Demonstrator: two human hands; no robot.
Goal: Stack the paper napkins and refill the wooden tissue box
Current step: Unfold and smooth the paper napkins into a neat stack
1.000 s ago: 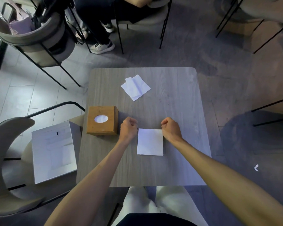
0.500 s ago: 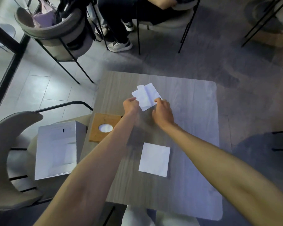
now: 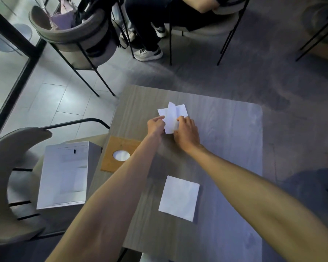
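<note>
Loose white paper napkins (image 3: 172, 115) lie fanned at the far middle of the grey table (image 3: 231, 140). My left hand (image 3: 156, 125) pinches their left edge and my right hand (image 3: 187, 132) grips their near right corner. A neat square stack of napkins (image 3: 179, 197) rests nearer to me on the table. The wooden tissue box (image 3: 114, 148), with an oval opening (image 3: 121, 155) showing white, stands at the table's left edge, partly hidden by my left forearm.
A white carton (image 3: 64, 174) sits on the grey chair (image 3: 11, 167) left of the table. Another chair (image 3: 74, 40) holding bags stands at the far left. A seated person's legs and shoes (image 3: 148, 53) are beyond the table.
Both hands left the near stack, reached to the far napkins and closed on them; the napkins now look lifted and more fanned. The view tilted forward.
</note>
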